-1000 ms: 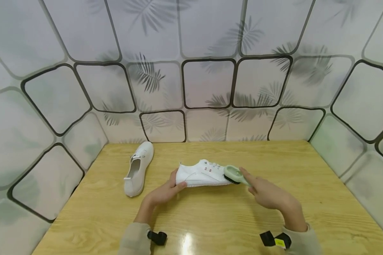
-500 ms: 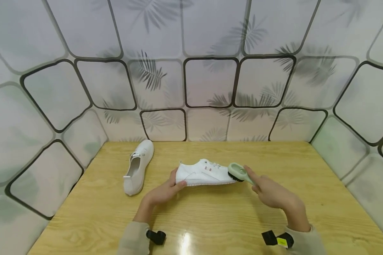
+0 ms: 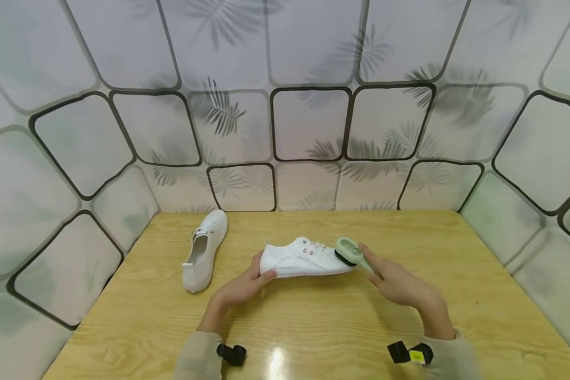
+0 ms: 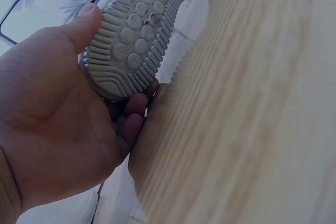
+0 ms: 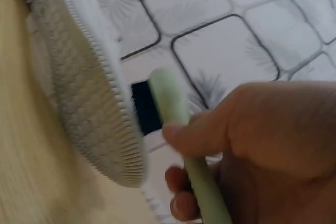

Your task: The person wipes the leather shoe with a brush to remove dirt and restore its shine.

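My left hand point(image 3: 244, 285) grips the heel of a white lace-up shoe point(image 3: 290, 260), thumb on the sole side. In the left wrist view the studded, ridged sole point(image 4: 139, 32) is turned toward the camera, tilted above the table. A pale green brush point(image 3: 350, 251) is in my right hand point(image 3: 399, 279), fingers around its handle. Its dark bristles point(image 5: 146, 107) lie against the toe of the shoe's upper, seen from the side in the right wrist view. A second white shoe point(image 3: 204, 250) sits apart on the table, left of my left hand.
The wooden table point(image 3: 313, 332) carries both shoes. Behind it and along both sides stands a patterned fabric wall point(image 3: 309, 124) with leaf prints. A black strap with a small block point(image 3: 233, 354) is worn at the left cuff, a similar one point(image 3: 410, 353) at the right.
The brush went right toward the toe tip, then came back left a little over the toe. The held shoe and my left hand stay nearly in place.
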Demonstrator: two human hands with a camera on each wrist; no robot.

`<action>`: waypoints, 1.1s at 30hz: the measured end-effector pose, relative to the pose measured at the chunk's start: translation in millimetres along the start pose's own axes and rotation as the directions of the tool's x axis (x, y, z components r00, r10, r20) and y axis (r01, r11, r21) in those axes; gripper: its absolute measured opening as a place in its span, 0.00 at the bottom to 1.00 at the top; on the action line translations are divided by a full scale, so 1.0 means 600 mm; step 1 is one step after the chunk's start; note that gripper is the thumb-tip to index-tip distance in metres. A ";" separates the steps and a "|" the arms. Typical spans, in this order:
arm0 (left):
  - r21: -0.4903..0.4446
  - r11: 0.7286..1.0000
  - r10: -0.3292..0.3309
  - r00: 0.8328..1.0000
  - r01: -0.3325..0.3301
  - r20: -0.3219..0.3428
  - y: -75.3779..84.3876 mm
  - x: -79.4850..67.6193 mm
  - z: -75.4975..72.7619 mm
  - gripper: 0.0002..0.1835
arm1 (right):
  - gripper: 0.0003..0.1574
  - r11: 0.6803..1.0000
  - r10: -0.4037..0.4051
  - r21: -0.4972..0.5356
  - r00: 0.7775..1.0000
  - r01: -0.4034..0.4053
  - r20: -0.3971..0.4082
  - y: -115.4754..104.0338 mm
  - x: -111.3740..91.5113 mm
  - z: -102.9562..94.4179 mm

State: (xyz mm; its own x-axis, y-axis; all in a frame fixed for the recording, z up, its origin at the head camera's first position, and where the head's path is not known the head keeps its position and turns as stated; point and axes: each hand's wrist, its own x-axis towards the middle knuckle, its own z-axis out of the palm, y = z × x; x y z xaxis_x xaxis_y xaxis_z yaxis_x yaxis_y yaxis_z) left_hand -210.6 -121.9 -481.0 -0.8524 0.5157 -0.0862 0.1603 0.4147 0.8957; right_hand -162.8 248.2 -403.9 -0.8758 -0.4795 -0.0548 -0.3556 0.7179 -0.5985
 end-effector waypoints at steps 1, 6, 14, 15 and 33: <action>0.001 1.000 0.000 1.000 0.000 0.001 0.000 0.001 0.000 0.44 | 0.42 1.000 -0.015 0.006 1.000 0.015 -0.004 0.002 0.002 0.003; 0.019 1.000 0.007 1.000 -0.007 0.010 -0.004 0.002 0.002 0.44 | 0.41 0.996 -0.078 0.040 0.997 0.077 0.028 0.008 -0.006 0.003; 0.021 1.000 -0.003 1.000 0.003 -0.011 -0.002 0.002 0.002 0.44 | 0.40 0.998 -0.057 -0.021 0.997 0.055 -0.054 0.024 -0.008 -0.002; 0.019 1.000 -0.001 1.000 0.001 -0.009 -0.003 0.003 0.004 0.44 | 0.40 0.998 -0.061 -0.029 0.996 0.059 -0.060 0.024 -0.008 0.001; 0.030 0.999 -0.018 1.000 0.018 0.009 0.003 0.004 -0.002 0.44 | 0.36 0.990 -0.053 0.128 0.998 0.057 -0.030 0.018 0.007 -0.003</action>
State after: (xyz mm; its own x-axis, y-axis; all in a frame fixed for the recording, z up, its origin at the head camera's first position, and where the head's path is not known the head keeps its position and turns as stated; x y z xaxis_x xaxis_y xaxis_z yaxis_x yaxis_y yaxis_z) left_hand -212.8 -121.0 -479.0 -0.8508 0.5146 -0.1065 0.1597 0.4461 0.8806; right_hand -170.8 254.8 -408.9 -0.8649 -0.5020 0.0008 -0.3601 0.6192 -0.6978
